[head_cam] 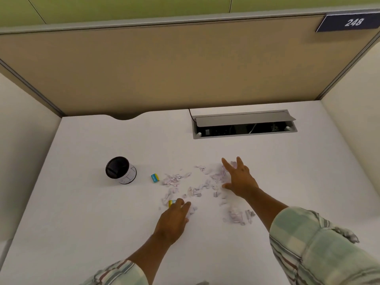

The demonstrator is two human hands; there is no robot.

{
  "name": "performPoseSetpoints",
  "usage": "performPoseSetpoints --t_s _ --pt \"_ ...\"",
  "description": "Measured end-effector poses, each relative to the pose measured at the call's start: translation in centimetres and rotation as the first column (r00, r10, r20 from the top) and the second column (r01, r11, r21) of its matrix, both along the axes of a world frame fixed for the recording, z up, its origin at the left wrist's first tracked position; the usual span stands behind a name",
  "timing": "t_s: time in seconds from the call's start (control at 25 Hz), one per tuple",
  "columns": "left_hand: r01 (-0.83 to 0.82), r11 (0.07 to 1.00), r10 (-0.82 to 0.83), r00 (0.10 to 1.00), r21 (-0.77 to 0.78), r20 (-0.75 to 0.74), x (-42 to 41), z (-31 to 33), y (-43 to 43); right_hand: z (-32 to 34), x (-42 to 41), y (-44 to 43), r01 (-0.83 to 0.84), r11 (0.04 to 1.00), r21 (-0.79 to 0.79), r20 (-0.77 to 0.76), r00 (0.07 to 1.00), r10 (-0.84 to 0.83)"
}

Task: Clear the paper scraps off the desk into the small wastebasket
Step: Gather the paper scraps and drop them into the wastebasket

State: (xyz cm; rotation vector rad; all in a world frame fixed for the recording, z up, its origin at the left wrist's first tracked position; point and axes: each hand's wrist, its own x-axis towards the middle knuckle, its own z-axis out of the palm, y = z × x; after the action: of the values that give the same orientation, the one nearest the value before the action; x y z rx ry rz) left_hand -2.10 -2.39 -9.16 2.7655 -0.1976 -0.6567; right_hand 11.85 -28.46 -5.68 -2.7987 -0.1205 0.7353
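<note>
Torn white and pale-lilac paper scraps lie scattered across the middle of the white desk, right of a small teal-and-yellow eraser and the small black mesh wastebasket, which tilts toward the camera. The right hand rests on the far scraps with fingers spread and released, while the left hand lies on the near scraps, fingers loosely curled beside a yellow piece; whether it grips anything cannot be told

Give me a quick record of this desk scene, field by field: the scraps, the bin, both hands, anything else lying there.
scraps: torn white paper scraps scattered on the white desk
bin: small black mesh wastebasket, left of the scraps
left hand: fingers resting on scraps
right hand: spread open over scraps
other: blue-and-yellow eraser between bin and scraps; open grey cable hatch
</note>
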Motion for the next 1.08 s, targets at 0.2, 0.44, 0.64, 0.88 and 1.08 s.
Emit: performPoseSetpoints --t_s 0.2,0.44,0.64,0.88,1.08 --pt "-0.071 0.99 0.076 0.997 -0.124 0.032 -0.4 -1.5 -1.3 -1.9 -1.0 1.4 -0.111 0.993 -0.038 0.076 0.991 0.114" --pt "-0.26 0.934 0.275 0.961 -0.245 0.029 0.0 -1.4 -1.8 -2.3 -3.2 2.5 -0.182 0.981 -0.065 0.143 0.971 0.19" --pt "-0.471 0.794 0.509 0.861 -0.384 -0.003 -0.2 -0.2 -1.4 -1.5 -3.5 3.1 0.025 0.992 0.127 0.107 0.994 -0.039" --pt "-0.59 0.617 0.704 0.71 -0.52 0.03 -0.9 1.6 0.7 0.1 -4.3 5.6 0.323 0.802 0.502 -0.052 0.937 -0.345" --pt "-0.704 0.314 0.862 0.492 -0.636 -0.119 -0.6 3.8 4.8 1.7 -4.2 10.7 0.509 0.555 0.658 -0.288 0.851 -0.438"
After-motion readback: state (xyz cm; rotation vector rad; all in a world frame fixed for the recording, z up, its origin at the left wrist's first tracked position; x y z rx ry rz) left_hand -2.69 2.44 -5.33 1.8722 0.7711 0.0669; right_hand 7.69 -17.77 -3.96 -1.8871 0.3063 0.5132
